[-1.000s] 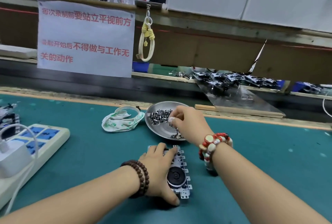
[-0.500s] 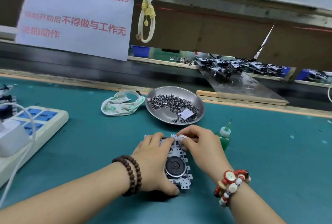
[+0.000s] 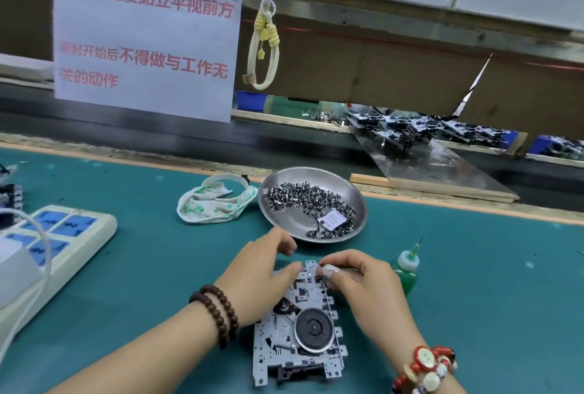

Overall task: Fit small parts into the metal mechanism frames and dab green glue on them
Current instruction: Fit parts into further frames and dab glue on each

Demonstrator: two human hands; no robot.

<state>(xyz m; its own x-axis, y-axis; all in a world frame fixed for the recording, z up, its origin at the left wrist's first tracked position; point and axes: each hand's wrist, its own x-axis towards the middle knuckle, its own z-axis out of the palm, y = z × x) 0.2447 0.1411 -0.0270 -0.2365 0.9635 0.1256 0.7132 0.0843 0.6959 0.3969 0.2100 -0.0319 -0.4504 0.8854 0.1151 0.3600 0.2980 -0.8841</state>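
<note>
A silver metal mechanism frame (image 3: 297, 340) with a round black flywheel lies on the green mat in front of me. My left hand (image 3: 259, 280) rests on its left upper side, fingers loosely curled, thumb touching the frame's top. My right hand (image 3: 360, 283) pinches a small part at the frame's top right edge; the part is mostly hidden by my fingertips. A steel dish (image 3: 357, 197) of several small dark parts stands just beyond. A green glue bottle (image 3: 406, 270) with a needle tip stands right of my right hand.
A stained white cloth and tape ring (image 3: 215, 201) lie left of the dish. A white power strip (image 3: 60, 235) with a plug and cable sits at the left. A paper sign (image 3: 145, 39) and a looped cord (image 3: 264, 46) hang ahead. More frames (image 3: 410, 131) pile up beyond.
My right hand came back from the dish with a small part to the frame's top edge. My left hand slid up off the flywheel area, uncovering more of the frame. The view dipped closer.
</note>
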